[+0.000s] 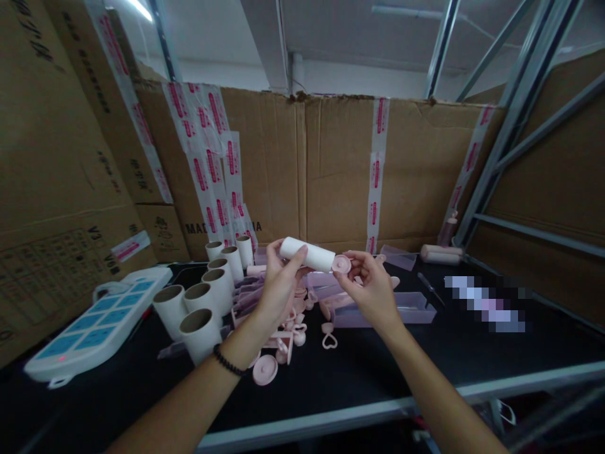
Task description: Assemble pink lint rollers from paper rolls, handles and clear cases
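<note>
My left hand (282, 280) is wrapped round a white tube (312, 255), held nearly level and slightly tilted down to the right. In my right hand (367, 287), a pink round cap (341, 264) is pinched between the fingers at the tube's right end. I cannot tell whether the cap touches the tube or sits just beside it. Below the hands lie several small pink parts, among them a heart-shaped ring (329, 340) and a round pink disc (265, 370). A translucent purple tray (406, 310) lies behind my right wrist.
Several white tubes (201, 334) stand upright at the left. Beside them lies a white power strip (101, 321) with blue sockets. A thin dark tool (430, 288) and a pink bottle-like piece (441, 254) lie at the right. Cardboard (331, 170) walls the back; a metal edge (359, 413) runs in front.
</note>
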Demonstrator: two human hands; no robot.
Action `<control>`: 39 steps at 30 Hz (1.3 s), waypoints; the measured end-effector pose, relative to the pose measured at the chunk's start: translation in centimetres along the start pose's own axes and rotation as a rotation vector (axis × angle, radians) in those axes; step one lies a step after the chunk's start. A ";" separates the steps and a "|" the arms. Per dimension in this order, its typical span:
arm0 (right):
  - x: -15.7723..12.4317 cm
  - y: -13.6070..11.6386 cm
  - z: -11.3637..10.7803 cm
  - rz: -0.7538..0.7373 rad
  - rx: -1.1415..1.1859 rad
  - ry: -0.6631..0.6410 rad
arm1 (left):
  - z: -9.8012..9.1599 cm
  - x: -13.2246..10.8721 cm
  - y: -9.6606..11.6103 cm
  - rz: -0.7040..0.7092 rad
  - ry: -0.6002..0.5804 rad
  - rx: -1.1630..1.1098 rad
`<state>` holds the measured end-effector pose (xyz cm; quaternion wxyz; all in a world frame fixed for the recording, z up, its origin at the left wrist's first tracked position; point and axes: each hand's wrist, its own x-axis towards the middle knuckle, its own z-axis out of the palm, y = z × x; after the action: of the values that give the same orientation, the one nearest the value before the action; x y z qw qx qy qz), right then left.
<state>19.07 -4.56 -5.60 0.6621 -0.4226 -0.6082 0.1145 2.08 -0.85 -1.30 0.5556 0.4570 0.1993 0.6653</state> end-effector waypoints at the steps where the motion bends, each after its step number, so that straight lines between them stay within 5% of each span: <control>1: 0.0 0.1 0.0 -0.001 -0.003 0.003 | 0.0 0.0 0.0 0.000 -0.001 0.006; 21: -0.7 -0.5 -0.1 -0.072 0.055 0.064 | 0.3 -0.6 0.3 -0.057 -0.068 0.041; 39: -0.7 -1.6 -0.5 -0.359 -0.285 0.170 | 0.3 -0.5 0.3 -0.006 -0.109 0.080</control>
<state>18.74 -6.23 -4.94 0.6543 -0.4047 -0.6259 -0.1279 2.15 -1.50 -1.09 0.5488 0.5138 0.1967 0.6294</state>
